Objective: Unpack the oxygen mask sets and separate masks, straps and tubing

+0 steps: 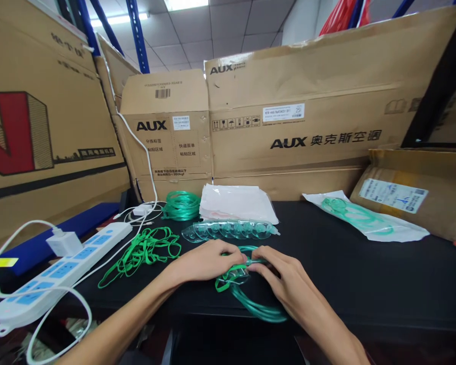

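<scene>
My left hand (210,261) is closed on a clear oxygen mask (240,276) near the table's front edge. A green elastic strap (223,285) hangs from the mask. My right hand (287,271) pinches the end of green tubing (255,261) against the mask; whether the two are joined I cannot tell. The rest of this tubing lies in a coil (260,308) below my hands. Just beyond them is a row of nested clear masks (231,230). To the left lies a tangled heap of green elastic straps (146,252).
Behind stand a green tubing coil (181,205) and a stack of white pouches (237,203). A pouch with a mask set (365,218) lies right, beside a brown parcel (418,187). A power strip (61,276) with cables occupies the left; cardboard (289,116) walls the back.
</scene>
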The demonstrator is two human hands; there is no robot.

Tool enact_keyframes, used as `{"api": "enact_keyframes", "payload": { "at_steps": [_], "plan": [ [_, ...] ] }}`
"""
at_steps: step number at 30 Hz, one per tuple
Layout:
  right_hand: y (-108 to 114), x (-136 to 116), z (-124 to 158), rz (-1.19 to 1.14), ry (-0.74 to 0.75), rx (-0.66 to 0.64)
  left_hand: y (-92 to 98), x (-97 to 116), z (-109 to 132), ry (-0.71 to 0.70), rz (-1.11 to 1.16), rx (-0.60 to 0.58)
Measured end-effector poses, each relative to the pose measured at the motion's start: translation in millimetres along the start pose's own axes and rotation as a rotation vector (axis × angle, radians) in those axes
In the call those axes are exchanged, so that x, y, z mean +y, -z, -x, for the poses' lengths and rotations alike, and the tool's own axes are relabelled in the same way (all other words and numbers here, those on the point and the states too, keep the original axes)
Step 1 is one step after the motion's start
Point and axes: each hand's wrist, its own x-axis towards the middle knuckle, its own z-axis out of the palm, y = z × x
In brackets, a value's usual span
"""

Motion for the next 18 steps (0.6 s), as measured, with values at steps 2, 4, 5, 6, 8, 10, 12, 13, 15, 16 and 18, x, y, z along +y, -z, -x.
{"api": "enact_keyframes", "payload": {
  "at_steps": [2, 4, 5, 6, 8, 10, 12, 13, 15, 16, 18],
  "plan": [
    [0.9, 0.7, 0.8, 0.006, 0.009, -0.012, -1.0, -0.8, 1.5, -0.014, 0.012, -0.003],
    [1.0, 0.5, 1.3, 0.007, 0.020, -0.034, -2.9, -1.4, 3.9, -0.024, 0.023, 0.015],
    [0.8, -0.1, 1.3, 0.005, 0.023, -0.044, -4.2, -1.4, 5.3, -0.024, 0.023, 0.028],
    [0.4, -1.0, 1.1, -0.001, 0.028, -0.057, -5.8, -1.2, 6.8, -0.022, 0.018, 0.041],
    [-0.2, -3.2, -0.2, -0.021, 0.043, -0.083, -9.1, -0.2, 10.4, -0.022, -0.013, 0.069],
    [0.2, -4.6, -2.2, -0.026, 0.066, -0.112, -11.0, 0.4, 15.5, -0.034, -0.085, 0.118],
    [2.3, -4.2, -4.5, -0.005, 0.078, -0.128, -9.3, -1.5, 22.8, -0.056, -0.185, 0.200],
    [3.8, -3.4, -5.6, 0.011, 0.074, -0.125, -7.0, -3.8, 26.9, -0.056, -0.225, 0.252],
    [7.0, -1.4, -7.1, 0.034, 0.057, -0.108, -0.4, -10.3, 34.4, -0.028, -0.241, 0.342],
    [8.2, -0.5, -7.5, 0.039, 0.046, -0.102, 2.7, -13.9, 36.8, -0.015, -0.218, 0.365],
    [9.5, 0.5, -7.8, 0.046, 0.020, -0.090, 5.8, -19.2, 36.9, -0.018, -0.141, 0.359]
  ]
}}
